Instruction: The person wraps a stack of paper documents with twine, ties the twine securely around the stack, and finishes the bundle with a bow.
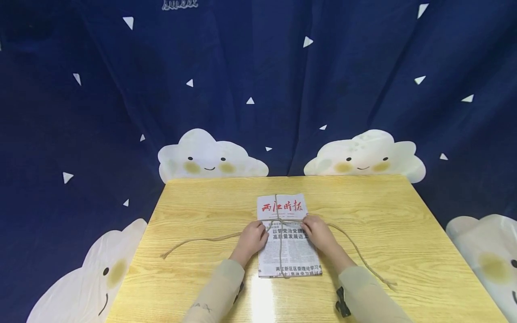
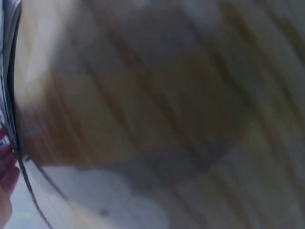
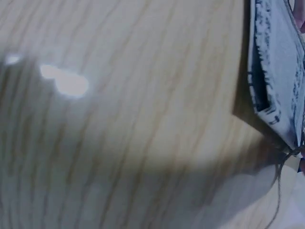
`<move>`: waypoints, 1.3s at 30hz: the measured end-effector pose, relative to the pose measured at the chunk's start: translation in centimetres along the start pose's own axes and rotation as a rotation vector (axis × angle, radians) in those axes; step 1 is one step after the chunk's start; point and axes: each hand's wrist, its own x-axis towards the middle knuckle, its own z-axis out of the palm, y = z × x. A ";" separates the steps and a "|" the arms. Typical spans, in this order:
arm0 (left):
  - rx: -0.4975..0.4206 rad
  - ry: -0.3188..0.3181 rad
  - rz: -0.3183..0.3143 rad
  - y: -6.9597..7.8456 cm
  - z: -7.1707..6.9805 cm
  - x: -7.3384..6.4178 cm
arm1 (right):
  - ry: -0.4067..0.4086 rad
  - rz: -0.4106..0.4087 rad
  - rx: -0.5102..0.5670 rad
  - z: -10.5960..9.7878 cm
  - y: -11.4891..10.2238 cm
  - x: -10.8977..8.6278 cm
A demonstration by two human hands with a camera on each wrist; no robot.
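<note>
A folded newspaper bundle (image 1: 296,253) with red and black print lies in the middle of the wooden table. Thin brown twine (image 1: 280,249) runs down its length and crosses near the upper third. My left hand (image 1: 252,237) grips the twine at the bundle's left edge, with a loose tail trailing left. At the right edge my right hand (image 1: 321,234) grips the other side, its tail hanging toward the lower right. In the left wrist view, fingertips (image 2: 7,169) show beside the twine (image 2: 31,191). The right wrist view shows the bundle's folded corner (image 3: 269,107) and twine (image 3: 280,188).
The wood-grain table (image 1: 194,202) stretches to both sides of the bundle. Behind it hangs a dark blue curtain (image 1: 226,67) with white triangles and smiling clouds. Black straps (image 1: 342,303) sit around the sleeved wrists.
</note>
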 end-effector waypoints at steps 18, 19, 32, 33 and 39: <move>-0.113 -0.251 -0.208 0.7 -0.5 1.8 | -0.067 0.133 0.038 -0.4 1.3 -0.5; -0.143 -0.244 -0.215 0.6 -0.6 1.8 | -0.059 0.123 0.024 -0.5 1.3 -0.5; -0.330 -0.132 -0.272 -0.1 -0.5 1.4 | -0.057 0.280 -0.022 -0.1 0.3 -0.3; -0.330 -0.129 -0.273 -0.1 -0.5 1.3 | -0.058 0.286 -0.020 -0.1 0.3 -0.2; -0.336 -0.087 -0.253 -0.1 -0.5 1.2 | -0.080 0.313 -0.006 -0.2 0.2 0.6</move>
